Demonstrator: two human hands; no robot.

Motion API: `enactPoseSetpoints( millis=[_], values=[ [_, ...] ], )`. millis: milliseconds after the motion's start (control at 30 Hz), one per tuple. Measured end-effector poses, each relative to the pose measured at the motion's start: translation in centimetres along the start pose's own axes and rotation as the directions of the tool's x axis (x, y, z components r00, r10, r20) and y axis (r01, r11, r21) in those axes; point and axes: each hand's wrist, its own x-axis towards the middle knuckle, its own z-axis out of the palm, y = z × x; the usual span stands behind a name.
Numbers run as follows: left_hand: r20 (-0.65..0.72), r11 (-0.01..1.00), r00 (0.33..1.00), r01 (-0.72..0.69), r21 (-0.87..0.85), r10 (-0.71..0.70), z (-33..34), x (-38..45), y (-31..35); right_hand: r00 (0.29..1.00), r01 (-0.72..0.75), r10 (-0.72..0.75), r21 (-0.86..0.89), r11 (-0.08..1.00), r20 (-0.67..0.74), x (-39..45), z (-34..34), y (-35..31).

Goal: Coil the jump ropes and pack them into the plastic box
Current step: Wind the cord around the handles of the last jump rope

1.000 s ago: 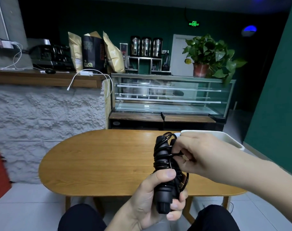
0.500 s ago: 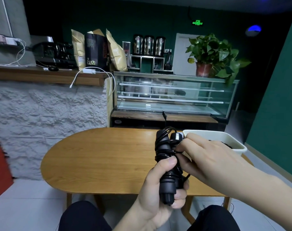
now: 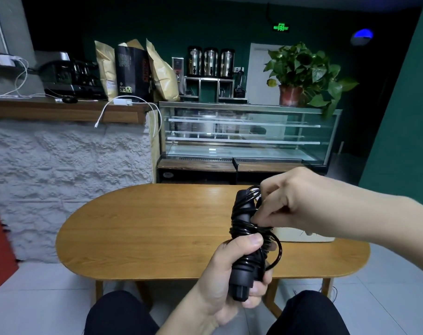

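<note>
A black jump rope point(image 3: 244, 240) stands upright in front of me, its cord wound around the two handles held together. My left hand point(image 3: 226, 284) grips the lower end of the handles, thumb pressed on the coils. My right hand point(image 3: 292, 204) pinches the cord near the top of the bundle. A loose loop of cord hangs out on the right of the bundle. The white plastic box point(image 3: 302, 235) sits on the table's right side, mostly hidden behind my right forearm.
The oval wooden table point(image 3: 145, 233) stretches out under my hands. Behind it are a white stone counter point(image 3: 68, 175) and a glass display case point(image 3: 244, 136) with a potted plant point(image 3: 304, 71) on top. My knees show at the bottom edge.
My right hand has risen from the middle of the bundle to its top, drawing the cord along. It now covers more of the plastic box. My left hand keeps its grip.
</note>
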Motion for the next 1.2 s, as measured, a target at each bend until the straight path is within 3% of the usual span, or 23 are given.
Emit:
enactPoseSetpoints(
  millis=[200, 333, 500, 700, 1067, 1200],
  values=[
    [-0.010, 0.999, 1.000, -0.020, 0.039, 0.020, -0.2, 0.2, 0.6, 0.961, -0.275, 0.274, 0.013, 0.961, 0.033, 0.3, 0.6, 0.1],
    [0.005, 0.999, 1.000, -0.016, 0.033, 0.016, -0.5, 0.2, 0.3, 0.977, -0.199, 0.195, 0.033, 0.979, 0.088, 0.9, -0.1, -0.7],
    [0.042, 1.000, 0.999, -0.014, 0.011, 0.013, -0.7, 0.2, 0.2, 0.958, -0.288, 0.272, 0.278, 0.916, 0.094, 0.8, 0.0, -0.2],
    [0.086, 1.000, 0.996, -0.012, -0.027, 0.015, -0.7, 0.3, 0.1, 0.943, -0.331, 0.320, 0.403, 0.853, 0.098, 0.0, 0.4, -0.1],
    [0.183, 0.980, 0.978, -0.066, -0.186, 0.100, -0.9, 0.6, -0.9, 0.914, -0.279, 0.376, 0.434, 0.857, -0.155, -1.3, 2.2, -1.0],
    [0.182, 0.990, 0.981, -0.048, -0.136, 0.073, -1.4, 0.6, -0.9, 0.948, -0.259, 0.305, 0.339, 0.904, -0.090, -0.8, 1.9, -0.9]
  ],
)
